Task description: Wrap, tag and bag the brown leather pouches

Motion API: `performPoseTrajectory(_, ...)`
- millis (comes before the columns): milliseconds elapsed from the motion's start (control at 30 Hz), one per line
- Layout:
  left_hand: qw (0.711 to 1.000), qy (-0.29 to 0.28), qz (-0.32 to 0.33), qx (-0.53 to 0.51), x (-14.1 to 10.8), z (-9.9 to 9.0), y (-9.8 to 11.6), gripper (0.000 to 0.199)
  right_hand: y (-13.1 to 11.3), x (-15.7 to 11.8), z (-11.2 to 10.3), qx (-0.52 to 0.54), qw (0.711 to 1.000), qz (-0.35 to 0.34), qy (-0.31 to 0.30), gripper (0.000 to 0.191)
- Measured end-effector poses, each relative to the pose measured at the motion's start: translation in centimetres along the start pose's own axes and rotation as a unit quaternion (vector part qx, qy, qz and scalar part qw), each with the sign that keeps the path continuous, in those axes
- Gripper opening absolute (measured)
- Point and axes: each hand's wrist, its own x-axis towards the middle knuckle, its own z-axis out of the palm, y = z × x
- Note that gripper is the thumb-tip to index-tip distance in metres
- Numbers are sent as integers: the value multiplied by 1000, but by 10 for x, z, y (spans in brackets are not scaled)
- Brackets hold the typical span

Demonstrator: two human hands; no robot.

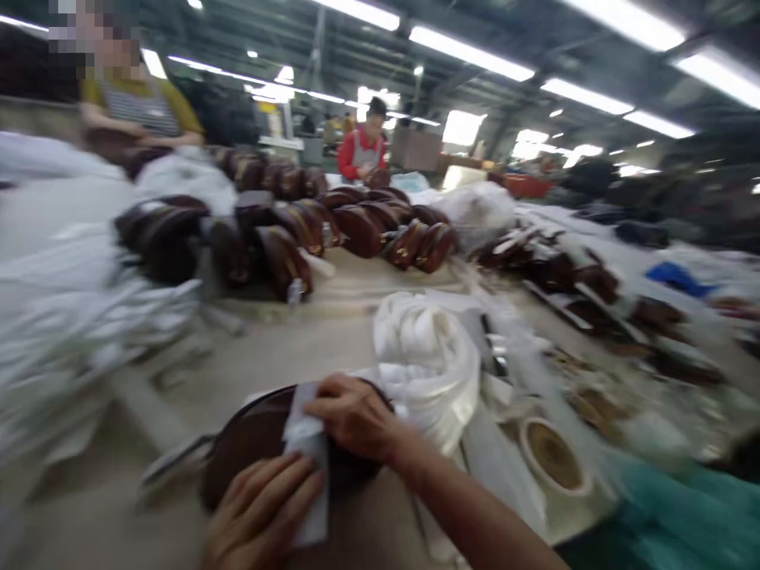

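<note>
A dark brown, rounded bag lies on the table before me, with a strap end sticking out at its left. Across its middle runs a white wrapping strip, loose at the near end. My left hand rests on the near side of the bag, fingers stretched flat and tips on the strip; its thumb is hidden. At the far edge my right hand has its fingers closed on the strip's upper end. A coil of white strips lies just behind my right hand.
Rows of similar brown bags stand at the back. White strips heap up at left. A tape roll and cluttered bags lie right. Two co-workers stand beyond: one in yellow, one in red.
</note>
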Motion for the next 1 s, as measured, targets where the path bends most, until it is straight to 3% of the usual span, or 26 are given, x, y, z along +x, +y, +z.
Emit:
performPoseTrajectory(100, 998, -6, -68, -9, 2, -12, 11, 35, 6, -1, 4, 70, 994, -25, 77, 28)
performPoseTrajectory(333, 994, 9, -104, -44, 14, -10, 17, 30, 5, -8, 2, 127, 983, -86, 97, 31)
performPoseTrajectory(667, 994, 12, -102, -23, 6, -7, 15, 29, -2, -10, -4, 148, 986, -69, 45, 27)
performPoseTrajectory(833, 994, 17, -108, -20, 5, -8, 18, 25, -15, -22, -12, 154, 988, -22, 14, 29)
performPoseTrajectory(1000, 993, -3, -99, -70, 3, -13, 13, 26, -16, -32, -20, 169, 984, -5, -59, 37)
